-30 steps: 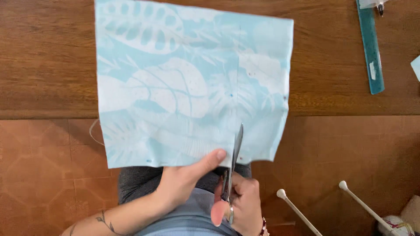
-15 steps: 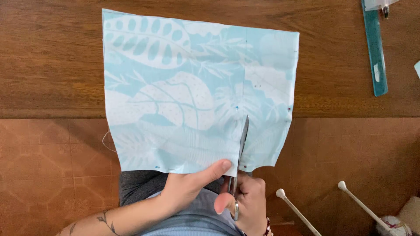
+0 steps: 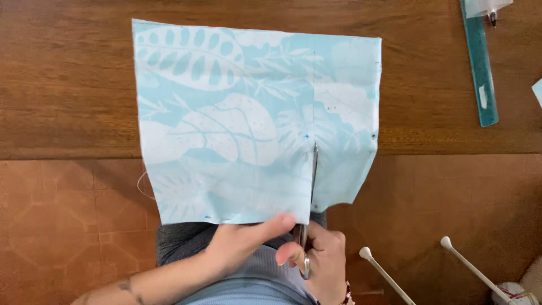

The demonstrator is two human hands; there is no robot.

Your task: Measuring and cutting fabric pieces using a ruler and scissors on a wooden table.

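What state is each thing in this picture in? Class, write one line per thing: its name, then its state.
Leaf-print fabric: spread flat, near edge overhanging the table, partly cut from that edge.
Scissors: blades inside the cut, nearly shut.
Left hand: pinching the fabric's near edge.
Right hand: gripping the scissor handles.
Green ruler: lying flat on the wooden table, untouched.
Two white rods: leaning, untouched.

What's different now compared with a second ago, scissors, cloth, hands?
The scissors have pushed further up into the light blue leaf-print fabric, so the cut reaches deeper, toward the small blue dot. The right hand followed the blades; the left hand keeps pinching the fabric's near edge beside the cut. Nothing was let go. The teal ruler on the wooden table lies as before.
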